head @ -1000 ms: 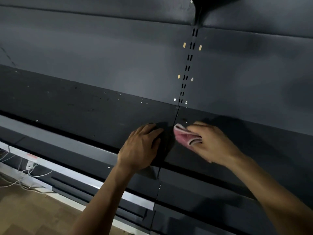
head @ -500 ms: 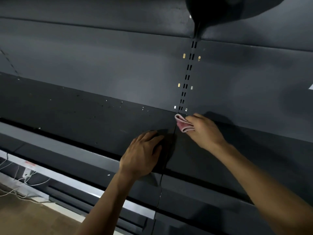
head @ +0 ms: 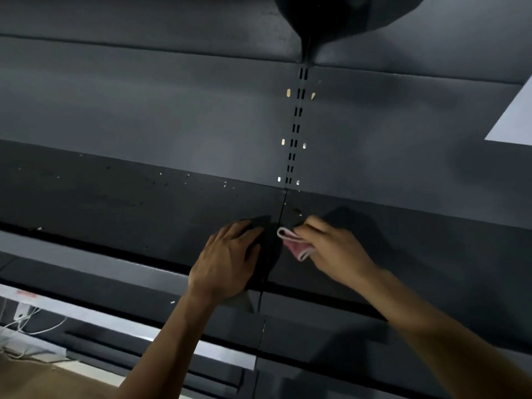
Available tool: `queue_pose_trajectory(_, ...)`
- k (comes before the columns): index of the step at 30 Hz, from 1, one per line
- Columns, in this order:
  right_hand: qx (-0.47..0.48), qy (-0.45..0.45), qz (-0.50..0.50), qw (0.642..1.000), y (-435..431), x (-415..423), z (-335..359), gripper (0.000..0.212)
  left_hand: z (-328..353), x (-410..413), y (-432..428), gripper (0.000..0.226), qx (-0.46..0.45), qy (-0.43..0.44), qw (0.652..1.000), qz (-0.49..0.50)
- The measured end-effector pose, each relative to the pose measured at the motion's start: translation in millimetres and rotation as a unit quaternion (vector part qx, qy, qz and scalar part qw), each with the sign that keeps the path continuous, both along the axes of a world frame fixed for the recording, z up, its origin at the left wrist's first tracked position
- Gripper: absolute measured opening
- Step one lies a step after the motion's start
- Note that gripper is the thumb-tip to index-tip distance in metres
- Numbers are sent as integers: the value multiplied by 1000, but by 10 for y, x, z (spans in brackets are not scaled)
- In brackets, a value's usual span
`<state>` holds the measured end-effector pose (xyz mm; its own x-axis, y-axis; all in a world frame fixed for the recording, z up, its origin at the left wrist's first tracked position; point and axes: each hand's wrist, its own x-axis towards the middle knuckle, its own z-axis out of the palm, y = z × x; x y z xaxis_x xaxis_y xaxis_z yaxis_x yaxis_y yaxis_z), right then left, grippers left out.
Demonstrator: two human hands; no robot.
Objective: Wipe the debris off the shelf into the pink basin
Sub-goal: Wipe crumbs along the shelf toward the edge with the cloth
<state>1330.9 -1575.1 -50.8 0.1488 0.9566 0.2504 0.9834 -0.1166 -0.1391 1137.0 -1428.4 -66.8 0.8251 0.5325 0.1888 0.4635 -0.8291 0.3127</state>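
A dark grey metal shelf (head: pixel 121 203) runs across the view, with a seam at its middle. Small pale specks of debris (head: pixel 224 184) lie along its back edge, left of the seam. My right hand (head: pixel 334 251) grips a folded pink cloth (head: pixel 293 244) and presses it on the shelf just right of the seam. My left hand (head: pixel 227 263) rests flat on the shelf, left of the seam, fingers relaxed. No pink basin shows in the view.
A grey back panel (head: pixel 172 110) rises behind the shelf, with a slotted upright (head: pixel 295 131) above the seam. A lower shelf edge (head: pixel 115 321) and white cables (head: pixel 26 321) on the floor lie at bottom left.
My right hand pushed the cloth to the shelf's back corner, then drew it toward me along the seam. My left hand stayed in place.
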Motion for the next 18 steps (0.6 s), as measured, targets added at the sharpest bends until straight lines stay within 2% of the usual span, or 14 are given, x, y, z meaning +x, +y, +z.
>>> queue_pose_trajectory(4,21,55,-40,997,111,173,145,40,-19,-31,31,44,-9,-1,1000,-15)
queue_pose_trajectory(8,111,143,-127,975,-237,282,383,25,-23,-26,34,47,-8,5,1000,-15)
queue_pose_trajectory(10,86,138,-196,967,-511,394,425,9,-18,-11,16,49,-4,14,1000,-11)
queue_pose_trajectory(14,5,129,-324,937,-889,432,317,27,11,26,-23,56,9,17,1000,2)
queue_pose_trajectory(18,-21,80,-372,925,-736,153,101,16,17,40,-24,61,12,20,1000,1)
